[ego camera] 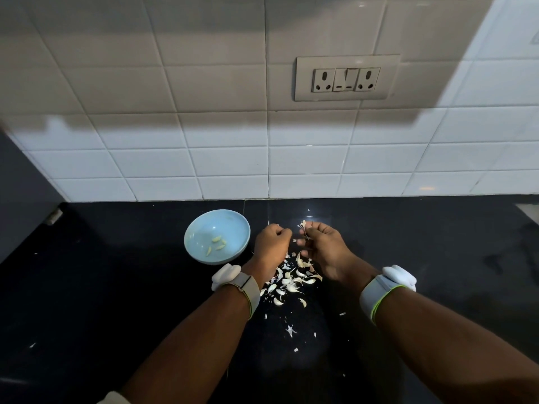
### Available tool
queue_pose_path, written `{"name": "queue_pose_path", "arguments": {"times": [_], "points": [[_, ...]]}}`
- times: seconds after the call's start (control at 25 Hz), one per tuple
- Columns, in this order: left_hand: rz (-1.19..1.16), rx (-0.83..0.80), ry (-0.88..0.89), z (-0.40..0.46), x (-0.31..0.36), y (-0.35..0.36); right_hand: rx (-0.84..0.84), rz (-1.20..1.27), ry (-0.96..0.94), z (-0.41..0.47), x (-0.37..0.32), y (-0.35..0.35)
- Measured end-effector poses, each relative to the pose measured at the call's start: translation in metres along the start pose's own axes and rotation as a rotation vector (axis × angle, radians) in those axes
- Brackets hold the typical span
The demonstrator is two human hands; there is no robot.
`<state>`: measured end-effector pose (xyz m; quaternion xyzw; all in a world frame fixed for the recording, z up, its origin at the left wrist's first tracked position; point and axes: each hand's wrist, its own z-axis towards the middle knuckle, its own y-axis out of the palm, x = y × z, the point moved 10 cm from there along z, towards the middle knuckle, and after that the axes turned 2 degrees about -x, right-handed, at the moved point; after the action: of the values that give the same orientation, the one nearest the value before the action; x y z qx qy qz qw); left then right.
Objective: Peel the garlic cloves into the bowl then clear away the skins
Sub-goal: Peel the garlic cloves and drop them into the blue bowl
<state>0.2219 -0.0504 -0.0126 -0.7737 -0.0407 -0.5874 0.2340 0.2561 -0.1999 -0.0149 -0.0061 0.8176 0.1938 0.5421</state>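
A light blue bowl [192,243] stands on the black counter with several peeled garlic cloves [217,243] inside. To its right my left hand [269,246] is curled, its fingertips hidden, so what it holds cannot be made out. My right hand [322,246] pinches a garlic clove with a flap of papery skin [303,227] sticking up from the fingers. The two hands are close together, just above a heap of white garlic skins [288,282] spread on the counter between my wrists.
The black counter [116,287] runs back to a white tiled wall with a socket plate [345,78]. A dark cabinet side [23,199] stands at the left. Small skin flecks [290,330] lie nearer to me.
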Motion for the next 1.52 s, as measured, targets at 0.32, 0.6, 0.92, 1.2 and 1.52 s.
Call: {"name": "queue_pose_path", "arguments": {"times": [0.32, 0.6, 0.92, 1.2, 1.52], "points": [[0.203, -0.059, 0.044, 0.0, -0.006, 0.001, -0.004, -0.056, -0.056, 0.001, -0.002, -0.008], [-0.02, -0.052, -0.024, -0.006, 0.0, 0.003, -0.029, -0.167, -0.143, 0.002, -0.012, -0.007], [-0.259, -0.088, 0.002, -0.005, 0.006, 0.007, -0.11, -0.342, -0.22, 0.004, -0.018, 0.0], [-0.303, -0.096, 0.029, -0.005, 0.009, 0.011, -0.063, -0.287, -0.159, 0.004, -0.019, -0.005], [-0.477, -0.189, -0.099, -0.004, 0.006, 0.019, -0.09, -0.164, -0.127, 0.004, -0.02, 0.0]]}}
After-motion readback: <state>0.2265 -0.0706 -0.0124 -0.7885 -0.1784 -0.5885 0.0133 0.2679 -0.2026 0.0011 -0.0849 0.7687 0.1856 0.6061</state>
